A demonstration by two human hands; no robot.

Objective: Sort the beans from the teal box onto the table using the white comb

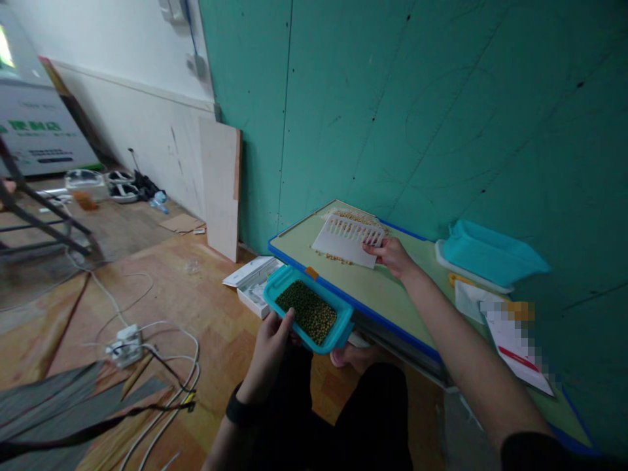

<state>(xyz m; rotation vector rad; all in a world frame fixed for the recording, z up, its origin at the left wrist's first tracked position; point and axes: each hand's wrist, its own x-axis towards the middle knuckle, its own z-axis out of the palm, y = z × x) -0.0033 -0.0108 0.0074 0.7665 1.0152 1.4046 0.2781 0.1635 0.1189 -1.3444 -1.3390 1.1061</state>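
Against a large green wall stands a pale-topped table with blue edging, a blue tub towards its right end. Just off the table's near edge, above the person's lap, is a teal tray, rectangular and shallow-looking, its long axis slanting from far left to near right. The left hand is closed on its near-left side, thumb over the rim and fingers mostly hidden beneath, so the tray extends forward and to the right of that grip. Whether the tray also touches the table edge, I cannot tell.

On the tabletop, a flat white slotted sheet has its long axis running roughly left to right and its row of slots along the far edge, facing the wall. The right hand pinches its right end, thumb on top; the rest of the sheet reaches leftward from the fingers.

Dark green beans fill the tray's far-left part, yellowish beans the near-right part. Loose pale beans lie along the sheet's near edge and beyond its slots.
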